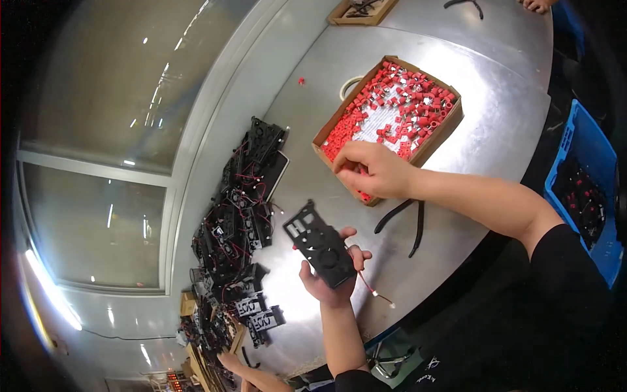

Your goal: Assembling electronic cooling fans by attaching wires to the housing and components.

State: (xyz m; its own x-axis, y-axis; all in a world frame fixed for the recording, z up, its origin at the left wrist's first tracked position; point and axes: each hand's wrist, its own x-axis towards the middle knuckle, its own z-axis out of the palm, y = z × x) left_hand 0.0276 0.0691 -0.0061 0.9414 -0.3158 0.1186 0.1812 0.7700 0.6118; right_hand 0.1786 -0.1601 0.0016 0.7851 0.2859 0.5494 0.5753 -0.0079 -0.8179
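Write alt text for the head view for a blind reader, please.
A person's left hand holds a black slotted housing with a trailing wire; the right hand is at a cardboard box of small red parts. Black assemblies lie heaped at left.

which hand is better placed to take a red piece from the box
Probably the right hand: it is already at the near end of the cardboard box, by the red pieces, while the left hand holds the black plastic part.

Black panel [320, 248], red pieces [423, 98], brown cardboard box [439, 142], blue crate [593, 145]
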